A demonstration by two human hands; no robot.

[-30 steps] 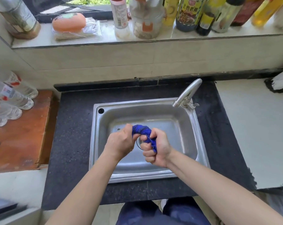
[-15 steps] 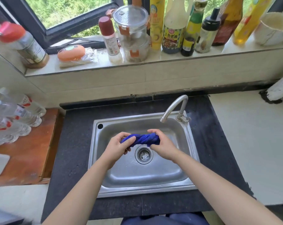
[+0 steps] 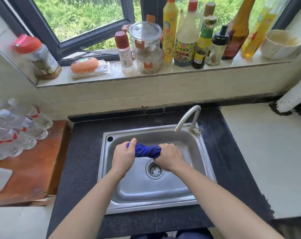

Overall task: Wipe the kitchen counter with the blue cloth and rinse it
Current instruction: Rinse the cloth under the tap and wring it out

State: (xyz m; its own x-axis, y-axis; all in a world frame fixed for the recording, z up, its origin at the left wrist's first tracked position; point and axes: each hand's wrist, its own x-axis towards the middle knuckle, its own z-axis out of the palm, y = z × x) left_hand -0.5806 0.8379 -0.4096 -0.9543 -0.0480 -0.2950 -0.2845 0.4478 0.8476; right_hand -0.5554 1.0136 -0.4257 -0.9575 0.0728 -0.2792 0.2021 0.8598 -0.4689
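Note:
A twisted blue cloth (image 3: 147, 150) stretches between both hands above the steel sink (image 3: 205, 163), just behind the drain (image 3: 155, 170). My left hand (image 3: 124, 156) grips the cloth's left end, my right hand (image 3: 169, 157) grips its right end. The cloth is wrung into a tight roll. The faucet (image 3: 187, 118) curves over the sink's back right corner; no water is visible running from it. The dark speckled counter (image 3: 82, 161) surrounds the sink.
A wooden board (image 3: 34, 171) with several water bottles (image 3: 22, 128) lies left. A pale counter (image 3: 270, 152) extends right. The windowsill (image 3: 165, 70) behind holds several sauce bottles, a clear container (image 3: 145, 49), an orange sponge (image 3: 84, 65) and a white bowl (image 3: 282, 44).
The head tilted up, bringing more of the window into view. My hands turned the cloth from a bunched clump to a horizontal twisted roll held farther apart.

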